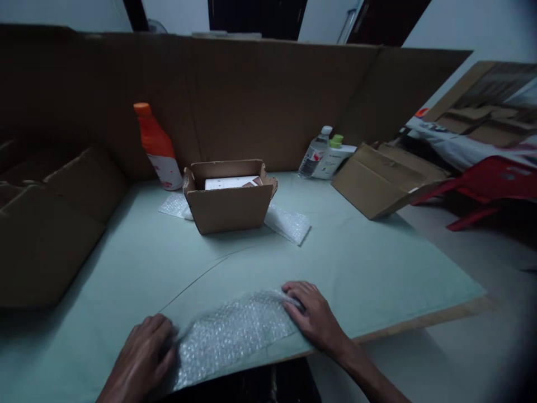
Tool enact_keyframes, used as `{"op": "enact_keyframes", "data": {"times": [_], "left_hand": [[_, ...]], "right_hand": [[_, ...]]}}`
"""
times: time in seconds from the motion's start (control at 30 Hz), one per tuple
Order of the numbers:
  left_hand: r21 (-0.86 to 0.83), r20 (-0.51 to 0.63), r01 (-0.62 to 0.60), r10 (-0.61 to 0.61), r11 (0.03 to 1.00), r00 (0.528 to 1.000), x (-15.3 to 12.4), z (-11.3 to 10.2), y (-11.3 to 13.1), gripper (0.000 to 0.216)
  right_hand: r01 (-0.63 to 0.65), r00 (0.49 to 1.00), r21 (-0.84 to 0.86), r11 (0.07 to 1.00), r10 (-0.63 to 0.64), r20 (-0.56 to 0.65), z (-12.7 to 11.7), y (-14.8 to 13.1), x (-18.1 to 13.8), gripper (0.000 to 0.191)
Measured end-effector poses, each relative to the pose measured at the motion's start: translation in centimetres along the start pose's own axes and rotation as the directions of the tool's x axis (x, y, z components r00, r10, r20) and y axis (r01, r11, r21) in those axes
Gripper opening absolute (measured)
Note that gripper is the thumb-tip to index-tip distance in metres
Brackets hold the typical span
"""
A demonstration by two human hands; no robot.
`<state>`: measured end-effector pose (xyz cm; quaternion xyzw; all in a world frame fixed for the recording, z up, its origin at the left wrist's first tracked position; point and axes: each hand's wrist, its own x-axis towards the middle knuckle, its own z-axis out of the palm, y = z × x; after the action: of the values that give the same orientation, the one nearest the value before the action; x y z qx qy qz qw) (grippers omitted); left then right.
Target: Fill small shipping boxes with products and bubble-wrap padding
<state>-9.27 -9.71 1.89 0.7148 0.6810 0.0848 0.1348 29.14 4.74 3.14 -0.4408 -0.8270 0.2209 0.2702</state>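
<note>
A sheet of clear bubble wrap (230,336) lies flat on the pale green table (356,268) at its near edge. My left hand (140,361) rests on the sheet's left end with the fingers curled down over it. My right hand (312,316) lies flat on the sheet's right end, fingers stretched out and pressing it down. Farther back stands a small open cardboard box (229,204) with a white flat item (230,182) inside.
An orange bottle (157,148) stands left of the box. More bubble wrap (289,224) lies under and beside it. A clear bottle (314,152) and a green-capped white bottle (334,157) stand at the back. A cardboard carton (377,179) lies right, cardboard walls (251,95) surround, red chair (490,184).
</note>
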Motion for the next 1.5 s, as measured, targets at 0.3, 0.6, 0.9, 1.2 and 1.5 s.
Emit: {"op": "enact_keyframes", "data": {"times": [0.3, 0.6, 0.9, 1.2, 1.5], "left_hand": [[0.316, -0.24, -0.259, 0.341, 0.913, 0.909, 15.5, -7.8, 8.0, 0.026], [-0.167, -0.207, -0.544, 0.51, 0.823, 0.835, 6.8, 0.5, 8.9, 0.072], [-0.506, -0.242, -0.109, -0.02, 0.856, 0.97, 3.7, 2.8, 10.9, 0.046], [-0.293, -0.375, -0.077, -0.04, 0.953, 0.926, 6.6, 4.0, 10.4, 0.057], [-0.315, -0.399, -0.234, 0.095, 0.92, 0.912, 3.3, 4.4, 11.0, 0.04]], "right_hand": [[-0.268, 0.96, 0.359, 0.894, 0.215, 0.182, 1.5, -6.0, -7.6, 0.063], [-0.565, 0.822, 0.562, 0.604, 0.353, 0.447, 3.2, -8.0, -10.6, 0.035], [-0.434, 0.898, 0.794, 0.426, 0.268, 0.348, 2.8, -8.2, -3.5, 0.061], [0.257, 0.963, 0.001, 0.966, -0.256, 0.089, 3.7, -5.1, -2.9, 0.036], [0.251, 0.966, 0.051, 0.967, -0.254, 0.043, 3.6, -5.9, -1.1, 0.017]]}}
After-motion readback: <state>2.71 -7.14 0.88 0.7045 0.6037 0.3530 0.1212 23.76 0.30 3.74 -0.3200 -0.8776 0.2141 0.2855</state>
